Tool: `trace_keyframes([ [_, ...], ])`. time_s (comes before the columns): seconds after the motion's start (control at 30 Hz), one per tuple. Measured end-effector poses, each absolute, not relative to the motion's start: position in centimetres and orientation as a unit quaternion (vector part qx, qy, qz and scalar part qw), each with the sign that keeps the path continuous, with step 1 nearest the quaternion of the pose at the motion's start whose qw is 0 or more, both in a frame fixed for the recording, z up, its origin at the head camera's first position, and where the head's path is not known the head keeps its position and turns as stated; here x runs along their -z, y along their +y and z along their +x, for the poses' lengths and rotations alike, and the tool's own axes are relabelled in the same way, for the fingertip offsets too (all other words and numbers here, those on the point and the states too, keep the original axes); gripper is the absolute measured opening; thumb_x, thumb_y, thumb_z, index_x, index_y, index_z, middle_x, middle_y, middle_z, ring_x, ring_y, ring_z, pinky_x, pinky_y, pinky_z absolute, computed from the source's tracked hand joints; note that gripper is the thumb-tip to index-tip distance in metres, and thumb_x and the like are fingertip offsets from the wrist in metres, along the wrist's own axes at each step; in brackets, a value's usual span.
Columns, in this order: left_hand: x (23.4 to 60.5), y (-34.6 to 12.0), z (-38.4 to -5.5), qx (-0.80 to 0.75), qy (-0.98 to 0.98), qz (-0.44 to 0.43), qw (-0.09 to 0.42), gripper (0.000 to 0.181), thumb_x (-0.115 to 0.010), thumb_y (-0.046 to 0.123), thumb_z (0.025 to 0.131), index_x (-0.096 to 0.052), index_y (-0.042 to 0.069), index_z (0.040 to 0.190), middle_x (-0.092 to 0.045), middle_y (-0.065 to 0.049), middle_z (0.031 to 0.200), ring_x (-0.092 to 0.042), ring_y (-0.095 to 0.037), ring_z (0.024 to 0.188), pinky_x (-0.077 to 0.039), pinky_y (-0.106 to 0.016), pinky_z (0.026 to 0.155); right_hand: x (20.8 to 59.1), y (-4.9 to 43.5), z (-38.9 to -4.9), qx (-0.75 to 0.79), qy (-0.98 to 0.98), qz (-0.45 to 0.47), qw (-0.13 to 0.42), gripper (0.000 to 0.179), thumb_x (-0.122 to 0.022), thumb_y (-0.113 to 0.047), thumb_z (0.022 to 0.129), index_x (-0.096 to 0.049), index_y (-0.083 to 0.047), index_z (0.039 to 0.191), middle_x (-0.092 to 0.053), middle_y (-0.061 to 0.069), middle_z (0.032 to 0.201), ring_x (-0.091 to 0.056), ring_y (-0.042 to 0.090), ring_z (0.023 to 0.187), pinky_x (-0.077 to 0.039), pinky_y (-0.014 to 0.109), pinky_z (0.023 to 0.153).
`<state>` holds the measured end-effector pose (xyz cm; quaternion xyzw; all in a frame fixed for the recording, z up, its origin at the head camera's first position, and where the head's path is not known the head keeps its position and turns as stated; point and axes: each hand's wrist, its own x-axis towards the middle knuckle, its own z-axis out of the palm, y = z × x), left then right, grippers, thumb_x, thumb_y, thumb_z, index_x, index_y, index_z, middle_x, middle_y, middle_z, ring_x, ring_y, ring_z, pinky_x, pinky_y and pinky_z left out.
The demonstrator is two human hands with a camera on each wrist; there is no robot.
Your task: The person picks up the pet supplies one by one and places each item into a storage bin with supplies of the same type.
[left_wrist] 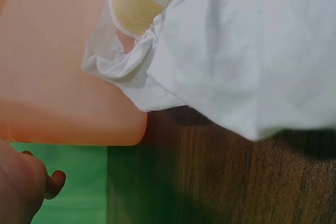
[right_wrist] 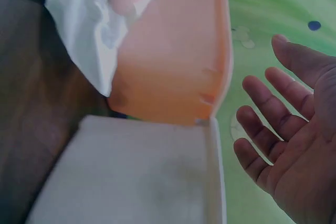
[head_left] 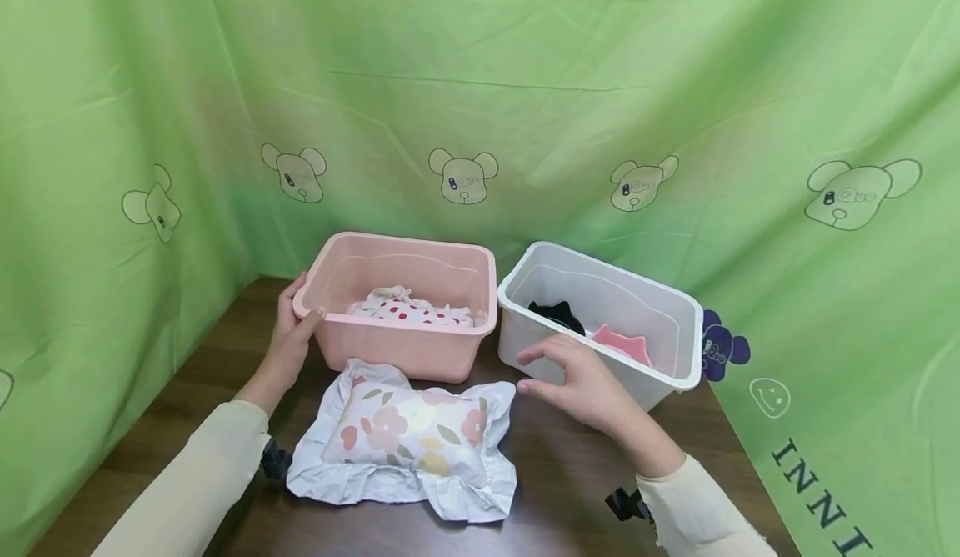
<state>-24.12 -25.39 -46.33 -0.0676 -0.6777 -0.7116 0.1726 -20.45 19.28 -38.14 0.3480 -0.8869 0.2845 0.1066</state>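
The pink rectangular plastic tub is gripped by the left hand, the frilled floral cloth pillow laid crosswise in front, nearer the right hand, fingers parted.

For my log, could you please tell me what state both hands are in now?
Left hand: holding the pink bin by its rim.
Right hand: open, holding nothing.

Curtained-off tabletop booth, wider room unclear: green cartoon-bear-print fabric curtain is hanging behind and beside dark-brown wood-grain table.
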Motion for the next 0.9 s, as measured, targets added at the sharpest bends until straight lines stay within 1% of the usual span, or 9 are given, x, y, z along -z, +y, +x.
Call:
trace_keyframes([
  [0.17,46.5,-25.4,-24.1,0.708,-0.683,-0.067,0.166,0.067,-0.050,0.005,0.105,-0.014,0.009,0.161,-0.019,-0.015,0.167,-0.026,-0.034,0.150,-0.031,-0.007,0.107,39.7,19.2,-19.7,-0.283,-0.884,0.358,0.095,0.032,-0.087,-0.028,0.082,-0.074,-0.025,0.110,-0.070,-0.015,0.108,-0.061,0.007,0.107,-0.051,0.033,0.095],
  [0.37,46.3,-25.4,-24.2,0.712,-0.678,-0.067,0.170,0.067,-0.050,0.004,0.104,-0.015,0.008,0.160,-0.019,-0.015,0.167,-0.026,-0.035,0.150,-0.031,-0.009,0.109,40.5,18.9,-19.1,-0.290,-0.881,0.364,0.089,0.033,-0.088,-0.027,0.081,-0.076,-0.023,0.111,-0.071,-0.016,0.106,-0.061,0.008,0.106,-0.051,0.036,0.095],
  [0.47,46.2,-25.5,-24.3,0.711,-0.679,-0.067,0.172,0.066,-0.050,0.004,0.104,-0.015,0.008,0.160,-0.019,-0.014,0.167,-0.026,-0.035,0.150,-0.031,-0.008,0.109,40.9,18.7,-19.0,-0.289,-0.880,0.367,0.088,0.033,-0.088,-0.027,0.081,-0.075,-0.024,0.112,-0.070,-0.017,0.107,-0.062,0.009,0.105,-0.052,0.036,0.094],
  [0.57,46.2,-25.5,-24.3,0.711,-0.679,-0.067,0.170,0.066,-0.049,0.004,0.104,-0.014,0.008,0.160,-0.018,-0.013,0.168,-0.025,-0.034,0.151,-0.030,-0.008,0.110,41.5,18.7,-18.9,-0.290,-0.879,0.370,0.079,0.034,-0.088,-0.026,0.081,-0.075,-0.023,0.111,-0.070,-0.017,0.106,-0.062,0.010,0.104,-0.052,0.035,0.092],
  [0.8,46.2,-25.4,-24.3,0.736,-0.651,-0.071,0.171,0.065,-0.047,-0.001,0.103,-0.015,0.004,0.159,-0.014,-0.011,0.170,-0.022,-0.032,0.152,-0.028,-0.015,0.115,43.2,18.4,-18.3,-0.289,-0.878,0.380,0.046,0.031,-0.085,-0.030,0.084,-0.075,-0.020,0.111,-0.071,-0.014,0.105,-0.061,0.010,0.103,-0.051,0.035,0.092],
  [0.9,46.1,-25.4,-24.3,0.738,-0.650,-0.069,0.171,0.065,-0.048,-0.001,0.103,-0.014,0.004,0.159,-0.014,-0.010,0.170,-0.022,-0.031,0.152,-0.027,-0.017,0.117,43.9,18.2,-18.0,-0.289,-0.876,0.383,0.043,0.031,-0.086,-0.029,0.083,-0.076,-0.019,0.110,-0.070,-0.013,0.104,-0.062,0.010,0.102,-0.051,0.035,0.092],
])
